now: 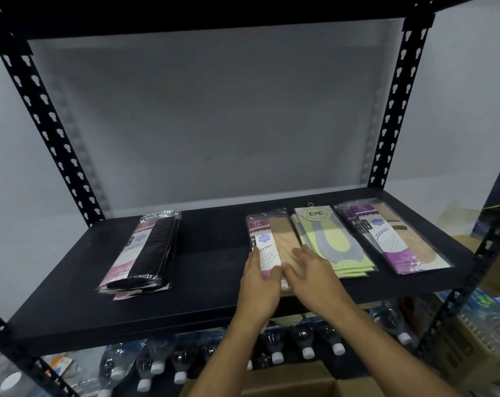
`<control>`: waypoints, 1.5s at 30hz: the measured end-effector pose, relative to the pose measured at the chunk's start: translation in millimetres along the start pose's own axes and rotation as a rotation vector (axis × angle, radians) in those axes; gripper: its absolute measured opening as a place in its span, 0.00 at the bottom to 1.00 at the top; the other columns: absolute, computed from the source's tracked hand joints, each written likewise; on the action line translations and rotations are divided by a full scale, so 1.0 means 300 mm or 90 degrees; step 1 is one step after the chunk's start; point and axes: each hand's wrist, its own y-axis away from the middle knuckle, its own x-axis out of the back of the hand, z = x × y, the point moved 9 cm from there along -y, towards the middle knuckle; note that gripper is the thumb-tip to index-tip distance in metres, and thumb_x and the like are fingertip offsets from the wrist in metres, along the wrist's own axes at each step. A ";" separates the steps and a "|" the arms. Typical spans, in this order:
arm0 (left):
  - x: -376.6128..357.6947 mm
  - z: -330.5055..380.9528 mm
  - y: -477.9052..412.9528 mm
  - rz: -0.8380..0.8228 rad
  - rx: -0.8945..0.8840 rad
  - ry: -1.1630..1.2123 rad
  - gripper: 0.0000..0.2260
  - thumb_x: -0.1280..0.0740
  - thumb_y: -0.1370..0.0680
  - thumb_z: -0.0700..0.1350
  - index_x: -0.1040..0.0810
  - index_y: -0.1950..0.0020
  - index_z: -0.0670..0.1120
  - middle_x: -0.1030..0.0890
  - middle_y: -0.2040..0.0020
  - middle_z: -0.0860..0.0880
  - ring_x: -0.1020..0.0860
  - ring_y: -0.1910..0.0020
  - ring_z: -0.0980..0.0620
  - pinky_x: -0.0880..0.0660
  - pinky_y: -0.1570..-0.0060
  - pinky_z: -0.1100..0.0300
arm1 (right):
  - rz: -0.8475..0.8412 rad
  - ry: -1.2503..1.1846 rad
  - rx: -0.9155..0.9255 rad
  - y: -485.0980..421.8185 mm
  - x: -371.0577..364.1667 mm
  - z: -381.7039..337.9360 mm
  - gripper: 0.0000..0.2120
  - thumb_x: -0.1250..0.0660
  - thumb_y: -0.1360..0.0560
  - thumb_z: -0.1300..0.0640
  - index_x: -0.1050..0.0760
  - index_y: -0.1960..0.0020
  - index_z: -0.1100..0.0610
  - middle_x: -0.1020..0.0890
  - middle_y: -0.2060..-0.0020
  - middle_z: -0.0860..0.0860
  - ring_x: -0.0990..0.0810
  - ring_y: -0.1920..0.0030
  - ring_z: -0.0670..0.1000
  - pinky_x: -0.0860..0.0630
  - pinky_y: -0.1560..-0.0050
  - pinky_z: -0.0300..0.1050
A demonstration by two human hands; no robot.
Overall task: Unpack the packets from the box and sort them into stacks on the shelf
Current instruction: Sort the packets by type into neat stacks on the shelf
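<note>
Several stacks of sock packets lie on the black shelf (208, 270). A stack of black socks with pink cards (145, 253) is on the left. In the middle lies a pink-and-beige stack (271, 239). My left hand (258, 285) touches its near left edge with straight fingers, and my right hand (311, 273) rests flat on its near right part. A yellow-green stack (331, 239) lies just to the right, then a purple-card stack (391, 236). The open cardboard box (271, 382) shows at the bottom edge, its inside hidden.
Black perforated uprights (42, 124) (391, 110) frame the shelf, with another shelf board above. Water bottles with white caps (277, 345) lie on the level below. More boxes and bottle packs (483, 325) stand at the lower right.
</note>
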 end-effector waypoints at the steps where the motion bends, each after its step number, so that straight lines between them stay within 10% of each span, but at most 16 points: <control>1: -0.001 0.003 0.001 -0.002 0.000 0.000 0.28 0.37 0.20 0.46 0.43 0.21 0.48 0.36 0.25 0.51 0.32 0.30 0.52 0.33 0.31 0.57 | 0.002 0.001 -0.003 0.000 0.003 -0.001 0.21 0.38 0.21 0.52 0.31 0.31 0.62 0.31 0.30 0.57 0.30 0.32 0.54 0.35 0.37 0.38; 18: 0.014 -0.031 -0.022 -0.003 0.030 0.029 0.28 0.35 0.21 0.44 0.39 0.22 0.48 0.28 0.31 0.51 0.24 0.41 0.56 0.31 0.61 0.75 | -0.060 0.048 -0.044 -0.027 -0.007 -0.010 0.19 0.38 0.23 0.50 0.28 0.38 0.62 0.22 0.42 0.58 0.21 0.48 0.56 0.24 0.49 0.48; 25: 0.032 -0.064 -0.030 -0.007 0.037 0.072 0.28 0.33 0.24 0.42 0.35 0.25 0.50 0.23 0.36 0.49 0.21 0.44 0.54 0.25 0.55 0.70 | -0.081 0.101 -0.042 -0.039 -0.048 -0.029 0.11 0.40 0.23 0.50 0.30 0.49 0.58 0.23 0.50 0.56 0.25 0.58 0.53 0.29 0.60 0.43; 33: 0.027 -0.049 -0.025 -0.014 0.051 0.088 0.28 0.35 0.23 0.42 0.38 0.23 0.52 0.23 0.35 0.50 0.20 0.43 0.52 0.21 0.46 0.58 | -0.133 0.093 -0.095 -0.064 -0.075 -0.021 0.18 0.41 0.24 0.52 0.34 0.37 0.59 0.25 0.44 0.57 0.24 0.49 0.56 0.31 0.55 0.44; 45: 0.008 -0.029 -0.005 -0.026 0.041 0.061 0.27 0.36 0.21 0.44 0.40 0.23 0.52 0.27 0.33 0.50 0.23 0.40 0.53 0.25 0.40 0.58 | -0.085 0.009 -0.090 -0.039 -0.028 0.038 0.19 0.35 0.26 0.45 0.37 0.40 0.50 0.23 0.52 0.52 0.28 0.65 0.44 0.37 0.70 0.39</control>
